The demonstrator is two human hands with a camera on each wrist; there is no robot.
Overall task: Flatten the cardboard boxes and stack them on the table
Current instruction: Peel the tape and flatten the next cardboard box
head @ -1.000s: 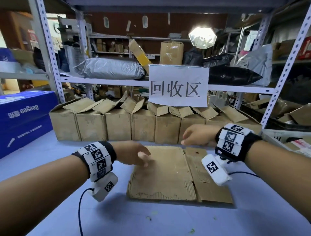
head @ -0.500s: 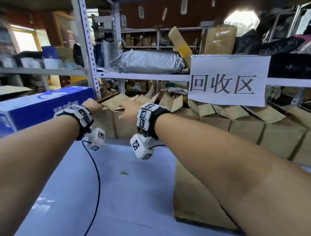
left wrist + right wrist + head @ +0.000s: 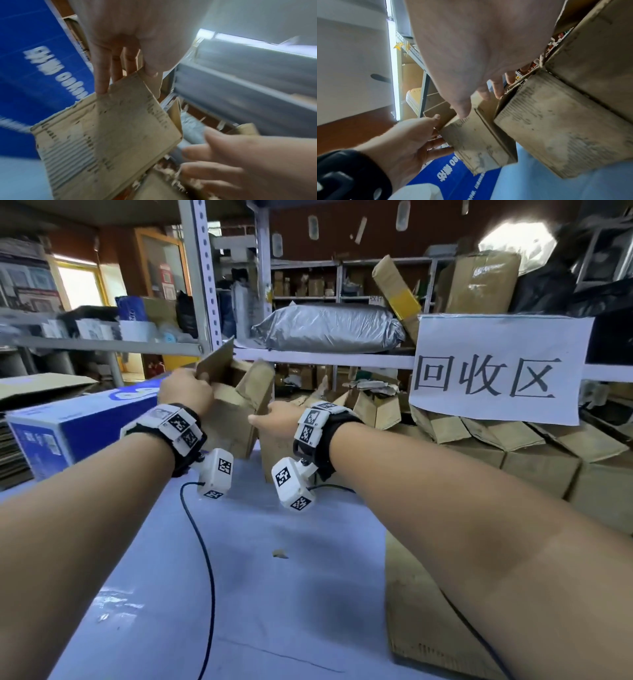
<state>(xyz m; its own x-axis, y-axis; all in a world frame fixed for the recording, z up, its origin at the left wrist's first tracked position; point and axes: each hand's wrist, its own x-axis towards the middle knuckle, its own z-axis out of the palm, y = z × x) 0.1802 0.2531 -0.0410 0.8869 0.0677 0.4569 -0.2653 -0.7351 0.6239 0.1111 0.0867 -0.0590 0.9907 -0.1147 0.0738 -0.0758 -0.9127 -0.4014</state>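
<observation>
The leftmost cardboard box (image 3: 226,419) of the back row is tilted, its top flaps open. My left hand (image 3: 186,392) pinches its left wall and flap, thumb inside and fingers outside (image 3: 126,82). My right hand (image 3: 270,419) reaches to the box's right side with fingers spread and fairly straight (image 3: 481,104). Its thumb lies at the top front corner of the box (image 3: 476,142), its fingers go over the gap to the neighbouring box (image 3: 556,135). A flattened cardboard box (image 3: 421,611) lies on the blue table (image 3: 274,594) at lower right, partly under my right forearm.
A blue carton (image 3: 78,426) stands close on the left of the held box. More open boxes (image 3: 534,460) line the back under the shelf rail (image 3: 325,357), with a paper sign (image 3: 496,368) hanging over them. A shelf post (image 3: 198,275) rises just behind my left hand.
Both hands left the flattened cardboard and swung left to the end of the row. My left hand has taken hold of the leftmost box, which now sits tilted.
</observation>
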